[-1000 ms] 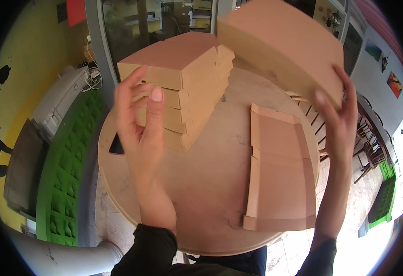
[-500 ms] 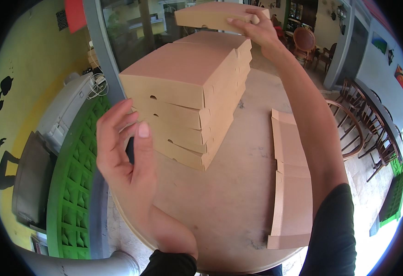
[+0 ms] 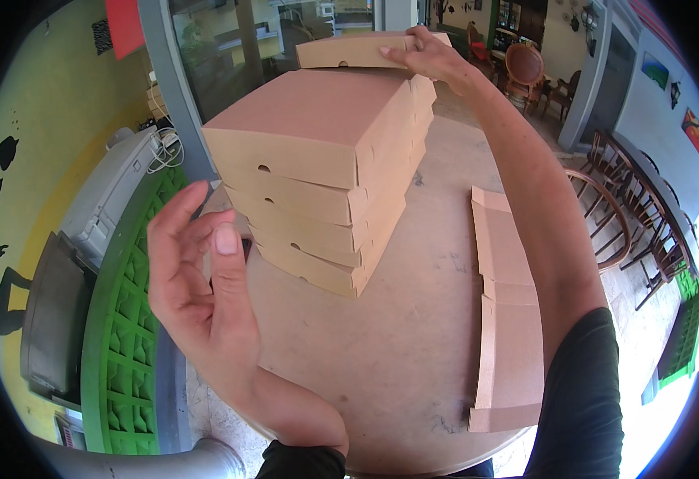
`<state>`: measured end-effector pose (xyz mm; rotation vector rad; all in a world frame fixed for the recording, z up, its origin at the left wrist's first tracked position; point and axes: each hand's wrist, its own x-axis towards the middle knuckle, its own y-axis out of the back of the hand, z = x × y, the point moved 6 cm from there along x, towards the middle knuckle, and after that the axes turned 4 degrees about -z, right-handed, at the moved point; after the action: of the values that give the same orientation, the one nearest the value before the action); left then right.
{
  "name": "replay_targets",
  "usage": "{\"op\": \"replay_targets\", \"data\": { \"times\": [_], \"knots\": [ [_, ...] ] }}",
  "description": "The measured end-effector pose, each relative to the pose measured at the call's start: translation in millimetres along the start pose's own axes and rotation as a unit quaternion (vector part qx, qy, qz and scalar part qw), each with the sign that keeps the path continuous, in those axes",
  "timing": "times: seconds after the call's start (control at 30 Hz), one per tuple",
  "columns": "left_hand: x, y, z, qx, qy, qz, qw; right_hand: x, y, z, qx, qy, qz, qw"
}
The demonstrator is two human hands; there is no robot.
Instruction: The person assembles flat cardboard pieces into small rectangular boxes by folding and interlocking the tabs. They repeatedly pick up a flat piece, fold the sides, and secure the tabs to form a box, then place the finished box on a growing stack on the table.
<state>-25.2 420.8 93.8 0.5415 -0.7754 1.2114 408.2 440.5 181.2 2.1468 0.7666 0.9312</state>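
Several closed cardboard boxes (image 3: 301, 160) stand piled on the table, their edges slightly uneven. Behind the front pile, at the far side, my right hand (image 3: 433, 56) grips another cardboard box (image 3: 353, 52) by its right end, thumb on the near side. That box's lower part is hidden by the front pile, so I cannot tell whether it rests on anything. My left hand (image 3: 209, 287) is raised at the pile's near left, fingers curved and apart from the thumb, holding nothing. A dark object behind it is mostly hidden.
A partly folded cardboard blank (image 3: 505, 351) lies along the round table's (image 3: 365, 383) right side, partly under my right arm. A green lattice structure (image 3: 126, 359) and a white cooler-like box (image 3: 114, 188) stand at left. Wooden chairs (image 3: 605, 215) are off to the right.
My right hand has lowered the box behind the front pile. My left hand has shifted a little left, away from the pile.
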Motion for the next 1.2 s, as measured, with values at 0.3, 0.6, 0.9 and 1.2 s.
{"op": "replay_targets", "data": {
  "times": [0.3, 0.6, 0.9, 1.2],
  "knots": [
    [-1.3, -11.6, 0.6, -0.013, 0.007, -0.041, 0.999, -5.6, -5.6, 8.4, -0.118, 0.03, -0.034, 0.992],
    [-11.8, -21.2, 24.0, 0.1, -0.019, -0.033, 0.994, -182.2, 55.3, 37.0, -0.071, 0.117, 0.027, 0.99],
    [-23.4, -63.6, 43.6, 0.07, -0.085, -0.12, 0.987, -564.5, 30.2, 138.6, -0.089, -0.034, -0.347, 0.933],
    [-77.4, -129.6, 99.9, 0.06, -0.172, -0.324, 0.928, -615.2, 25.9, 154.3, -0.109, 0.051, -0.311, 0.943]
  ]
}}
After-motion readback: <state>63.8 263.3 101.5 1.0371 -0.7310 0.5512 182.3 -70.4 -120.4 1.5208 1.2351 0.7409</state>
